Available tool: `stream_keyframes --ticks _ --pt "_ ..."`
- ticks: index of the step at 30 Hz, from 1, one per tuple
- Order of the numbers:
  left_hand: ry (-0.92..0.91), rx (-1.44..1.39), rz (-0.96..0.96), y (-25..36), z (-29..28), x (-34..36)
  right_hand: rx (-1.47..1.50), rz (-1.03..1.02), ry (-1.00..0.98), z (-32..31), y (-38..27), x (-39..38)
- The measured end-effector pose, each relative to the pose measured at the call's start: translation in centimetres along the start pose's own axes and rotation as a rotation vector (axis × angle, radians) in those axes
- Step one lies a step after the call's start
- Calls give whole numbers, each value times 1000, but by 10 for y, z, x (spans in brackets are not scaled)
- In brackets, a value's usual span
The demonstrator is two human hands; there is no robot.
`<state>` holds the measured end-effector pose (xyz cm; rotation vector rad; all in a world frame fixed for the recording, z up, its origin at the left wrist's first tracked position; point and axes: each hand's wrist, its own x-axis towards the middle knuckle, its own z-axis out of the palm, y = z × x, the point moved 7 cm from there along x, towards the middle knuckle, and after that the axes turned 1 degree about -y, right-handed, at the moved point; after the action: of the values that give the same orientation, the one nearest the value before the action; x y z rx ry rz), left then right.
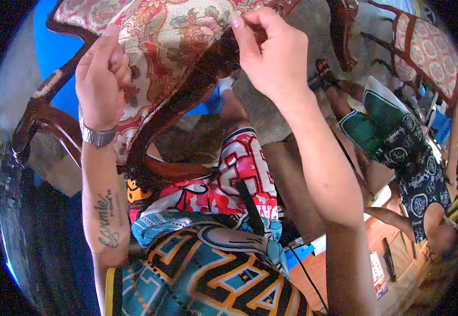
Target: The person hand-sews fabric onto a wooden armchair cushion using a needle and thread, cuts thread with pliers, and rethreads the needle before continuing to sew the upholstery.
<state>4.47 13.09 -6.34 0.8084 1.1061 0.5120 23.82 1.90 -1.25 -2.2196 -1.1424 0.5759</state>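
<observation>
Seen from above: a dark carved wooden chair [150, 131] with a seat cushion of red and cream floral woven fabric [155, 31], tilted up close before the chest and lying over the lap. Left hand [102, 79], with a silver metal wristwatch [98, 136] on the wrist, pressed against the left part of the floral fabric, fingers curled into a closed grip; whether any cloth was pinched inside, impossible to tell. Right hand [273, 55] raised at the upper edge of the cushion, thumb and fingers closed in a pinching grip on the fabric edge where it met the dark wood frame. Below the chair, red and white patterned shorts [239, 174] and a teal and orange printed shirt [208, 268]. Well apart on the right, another person in a green and dark patterned outfit [402, 147], lying on the floor. Beyond, in the upper right corner, a second wooden chair with a similar floral seat [429, 50].
</observation>
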Motion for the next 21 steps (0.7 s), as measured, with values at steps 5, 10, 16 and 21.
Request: stream_keyframes --ticks 5,10,16,21 --pt "9 11 11 3 0 -2 359 256 47 15 25 -13" --pt "-19 -37 0 1 -2 0 255 14 31 13 19 -8" --pt "55 4 -18 -2 -7 -1 261 70 87 12 22 -10" --pt "66 8 6 -6 -17 -3 331 -17 132 25 26 -15"
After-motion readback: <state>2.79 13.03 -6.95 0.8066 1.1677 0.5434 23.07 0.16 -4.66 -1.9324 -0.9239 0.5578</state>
